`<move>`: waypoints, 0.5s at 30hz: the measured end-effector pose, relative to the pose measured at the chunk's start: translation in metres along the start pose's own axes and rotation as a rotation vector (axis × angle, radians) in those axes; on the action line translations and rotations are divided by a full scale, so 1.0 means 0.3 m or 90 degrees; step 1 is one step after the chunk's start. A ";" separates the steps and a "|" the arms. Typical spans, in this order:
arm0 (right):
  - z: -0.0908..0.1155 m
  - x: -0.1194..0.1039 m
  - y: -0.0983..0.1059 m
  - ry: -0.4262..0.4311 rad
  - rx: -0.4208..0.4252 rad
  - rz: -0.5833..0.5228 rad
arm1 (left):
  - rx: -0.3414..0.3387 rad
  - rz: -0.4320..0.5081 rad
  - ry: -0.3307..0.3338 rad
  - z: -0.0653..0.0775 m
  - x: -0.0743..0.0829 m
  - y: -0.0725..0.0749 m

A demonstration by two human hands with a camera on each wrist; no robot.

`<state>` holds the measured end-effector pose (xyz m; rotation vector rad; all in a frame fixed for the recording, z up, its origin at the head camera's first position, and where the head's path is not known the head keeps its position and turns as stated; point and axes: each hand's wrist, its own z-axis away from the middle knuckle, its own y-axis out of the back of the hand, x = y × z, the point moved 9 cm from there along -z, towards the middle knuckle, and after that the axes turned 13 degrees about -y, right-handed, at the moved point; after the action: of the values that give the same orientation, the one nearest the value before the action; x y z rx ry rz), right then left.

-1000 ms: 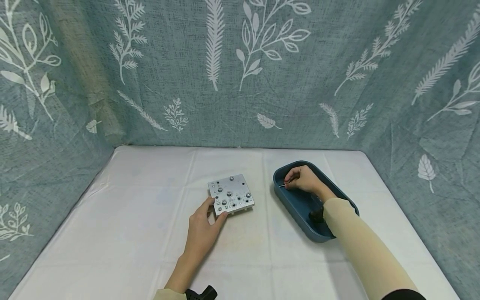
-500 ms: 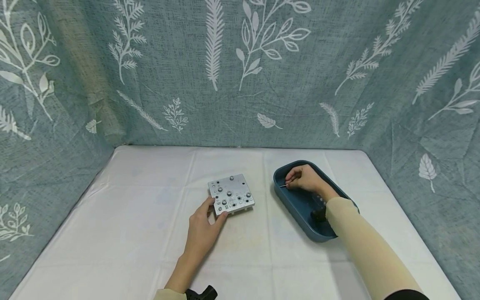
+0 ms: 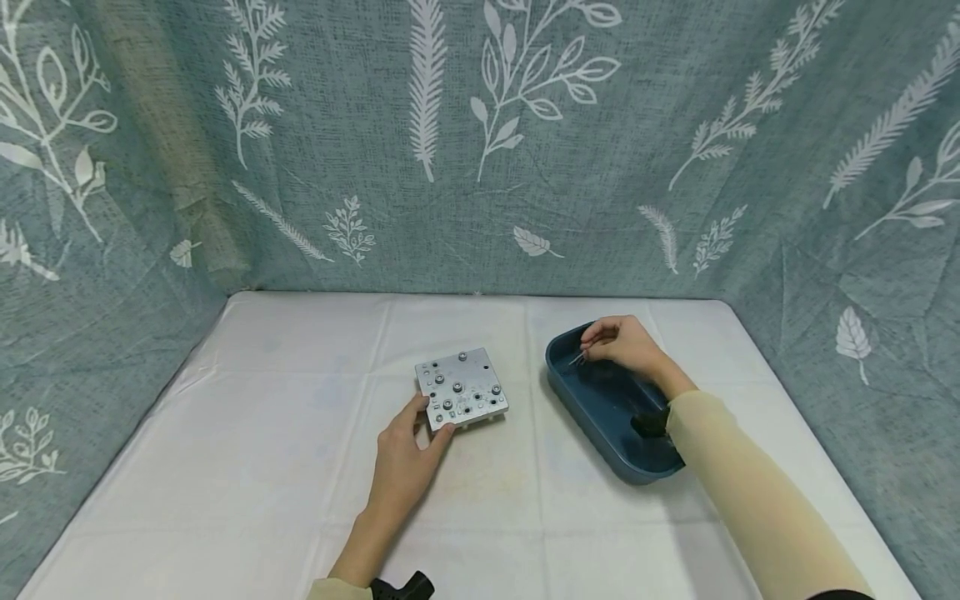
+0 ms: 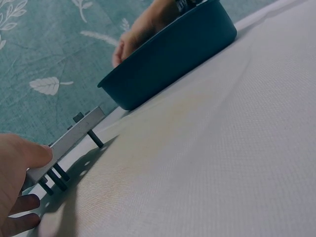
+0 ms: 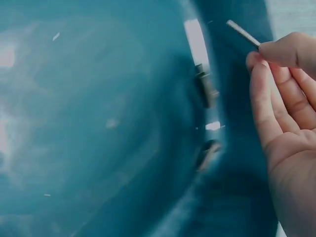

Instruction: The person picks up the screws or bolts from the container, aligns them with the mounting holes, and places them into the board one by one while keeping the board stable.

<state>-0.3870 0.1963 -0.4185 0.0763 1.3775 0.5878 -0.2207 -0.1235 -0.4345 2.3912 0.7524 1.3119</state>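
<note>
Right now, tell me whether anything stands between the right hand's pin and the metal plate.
Yes: the blue tray's left wall lies between the pin and the metal plate; I can't tell whether the pin clears it.

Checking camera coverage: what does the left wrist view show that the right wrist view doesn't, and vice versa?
Only the left wrist view: the left hand gripping the metal plate, with dark rods beneath it.
Only the right wrist view: the thin metal pin pinched in the right hand, and the inside of the blue tray.
Both: the right hand and the tray, seen from outside in the left wrist view.
</note>
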 end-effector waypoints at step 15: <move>0.077 -0.268 -0.122 0.092 0.005 -0.162 | 0.001 -0.001 -0.009 0.003 -0.008 0.000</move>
<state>-0.3586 0.1367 -0.3555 -0.1364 1.5013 0.3808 -0.2210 -0.1250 -0.4368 2.3990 0.7515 1.2927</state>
